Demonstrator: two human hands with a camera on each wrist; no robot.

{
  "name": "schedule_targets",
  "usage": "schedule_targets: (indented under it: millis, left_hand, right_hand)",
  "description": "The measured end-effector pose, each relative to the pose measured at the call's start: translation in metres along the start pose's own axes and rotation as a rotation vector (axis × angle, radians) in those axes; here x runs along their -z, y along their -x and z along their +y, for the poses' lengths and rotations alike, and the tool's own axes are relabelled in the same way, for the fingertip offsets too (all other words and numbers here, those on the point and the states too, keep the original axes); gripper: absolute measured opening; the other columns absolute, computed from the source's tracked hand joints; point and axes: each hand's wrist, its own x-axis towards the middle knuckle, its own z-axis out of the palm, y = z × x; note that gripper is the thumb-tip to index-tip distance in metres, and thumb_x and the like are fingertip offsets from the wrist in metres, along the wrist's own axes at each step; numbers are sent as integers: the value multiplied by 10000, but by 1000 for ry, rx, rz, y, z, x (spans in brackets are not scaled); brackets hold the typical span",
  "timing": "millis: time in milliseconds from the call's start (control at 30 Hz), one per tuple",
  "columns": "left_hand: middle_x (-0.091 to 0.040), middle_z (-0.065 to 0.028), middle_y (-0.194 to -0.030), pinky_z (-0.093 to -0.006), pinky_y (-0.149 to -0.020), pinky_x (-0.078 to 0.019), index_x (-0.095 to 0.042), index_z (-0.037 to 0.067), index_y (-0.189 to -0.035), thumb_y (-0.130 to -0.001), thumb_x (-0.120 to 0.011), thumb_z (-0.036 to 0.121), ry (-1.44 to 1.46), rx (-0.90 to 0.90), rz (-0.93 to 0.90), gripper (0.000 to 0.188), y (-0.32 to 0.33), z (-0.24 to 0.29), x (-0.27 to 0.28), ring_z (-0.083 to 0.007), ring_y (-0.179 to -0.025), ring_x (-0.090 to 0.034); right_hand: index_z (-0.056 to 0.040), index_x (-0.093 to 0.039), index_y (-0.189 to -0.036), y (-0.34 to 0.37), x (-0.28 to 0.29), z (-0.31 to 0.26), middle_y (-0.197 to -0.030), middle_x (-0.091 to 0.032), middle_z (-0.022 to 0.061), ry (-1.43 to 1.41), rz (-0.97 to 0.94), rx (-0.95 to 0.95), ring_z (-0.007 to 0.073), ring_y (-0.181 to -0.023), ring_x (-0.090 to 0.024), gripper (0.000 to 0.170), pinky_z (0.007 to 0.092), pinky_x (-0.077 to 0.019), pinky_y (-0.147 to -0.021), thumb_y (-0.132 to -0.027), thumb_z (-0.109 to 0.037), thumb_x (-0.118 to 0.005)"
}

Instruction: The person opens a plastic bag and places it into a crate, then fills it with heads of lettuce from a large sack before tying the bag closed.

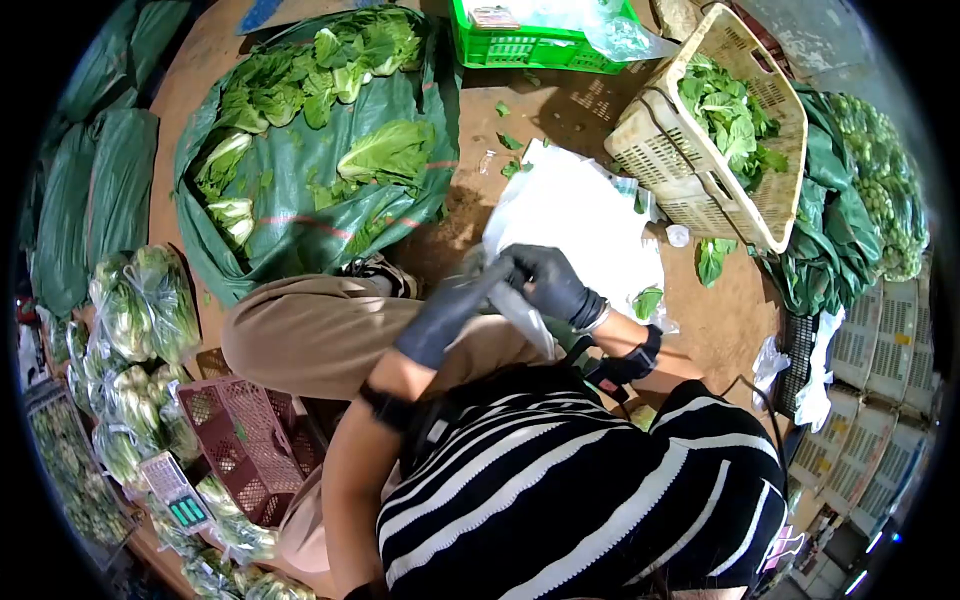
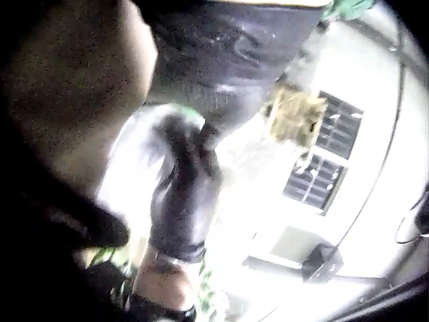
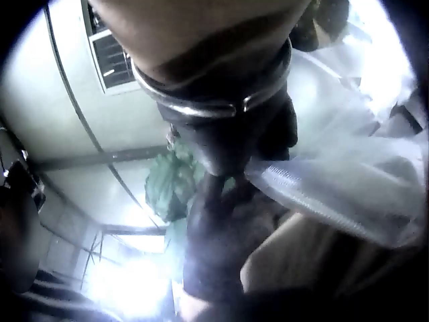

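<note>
Both hands wear dark gloves and meet in front of the lap. My left hand (image 1: 450, 310) and my right hand (image 1: 555, 288) pinch a clear plastic bag (image 1: 522, 318) between them, fingers close together. In the right wrist view the bag (image 3: 335, 194) spreads out to one side of the right hand (image 3: 221, 144), above a trouser leg. The left wrist view is blurred; the right hand (image 2: 184, 201) shows there with pale plastic beside it. Just beyond the hands, white plastic sheeting (image 1: 580, 215) lies on the ground.
Leafy greens (image 1: 390, 150) lie on a green tarp (image 1: 300, 180) at upper left. A cream crate (image 1: 680, 190) of greens stands tilted at right, a green basket (image 1: 540, 48) at the top. Bagged vegetables (image 1: 145, 300), a maroon crate (image 1: 240, 440) and a scale (image 1: 178, 490) sit at left.
</note>
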Motion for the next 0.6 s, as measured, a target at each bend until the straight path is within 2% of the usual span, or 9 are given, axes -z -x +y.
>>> schedule_targets:
  millis: [67,133,200,267,300,400,467,533,600]
  left_hand:
    - [-558,-18,-869,-203,-686,-410,-536,6,-999,-820,-535,197,-50,-120,-1,262,-12,-20,10,-82,-758,-501]
    - [-567,-28,-816,-213,-624,-421,-553,-7,-949,-815,-541,187,-81,-116,61,236,-9,-32,27,-88,-702,-504]
    - [-587,-69,-771,-251,-616,-432,-570,-18,-884,-793,-558,185,-385,-204,245,224,-5,-21,23,-131,-682,-536]
    - [-591,-125,-801,-293,-669,-430,-573,-13,-864,-783,-557,226,-796,-285,300,253,-3,-7,21,-221,-718,-551]
    - [-575,-162,-809,-326,-699,-418,-571,-12,-835,-779,-551,262,-722,-320,339,280,4,1,16,-293,-758,-537]
    - [-577,-156,-796,-338,-691,-419,-570,-11,-816,-786,-543,264,-757,-519,379,278,-2,-12,35,-299,-767,-541]
    - [-577,-122,-746,-293,-664,-422,-568,-1,-796,-779,-561,225,-982,-838,586,226,54,29,49,-216,-711,-548]
    - [-573,-47,-713,-227,-642,-408,-574,12,-800,-775,-579,171,-408,-600,562,161,138,78,75,-103,-681,-516]
    - [-530,9,-674,-221,-587,-387,-555,14,-797,-769,-587,105,29,-782,680,101,211,84,98,-76,-637,-467]
  right_hand:
    - [-13,-579,-884,5,14,17,-816,-584,105,-104,-102,102,231,-773,-557,181,310,-429,-725,-703,-5,-579]
    - [-54,-508,-1087,7,33,51,-1063,-532,95,-797,-305,-254,176,-994,-483,365,292,-366,-868,-728,-39,-573]
    - [-65,-398,-1197,6,39,72,-1159,-472,120,-457,-154,-215,194,-1076,-434,510,300,-354,-887,-725,-96,-587]
    - [-108,-356,-1231,0,20,91,-1190,-430,146,152,-368,-80,300,-1049,-458,660,364,-358,-903,-661,-270,-648]
    - [-116,-341,-1243,-2,8,85,-1126,-477,173,350,-421,37,330,-987,-492,702,378,-394,-851,-640,-294,-653]
    - [-64,-576,-935,-2,-39,156,-765,-592,149,617,-691,-102,317,-719,-571,281,405,-446,-664,-703,-198,-495]
    - [-54,-563,-956,10,-19,173,-800,-586,151,660,-621,-60,296,-737,-566,289,390,-445,-676,-724,-208,-484]
    - [-44,-551,-977,10,12,191,-834,-580,153,679,-571,-42,275,-755,-561,299,375,-444,-688,-745,-217,-474]
    - [-34,-538,-998,-4,50,210,-869,-573,154,738,-519,-82,254,-773,-556,310,360,-443,-700,-767,-226,-463]
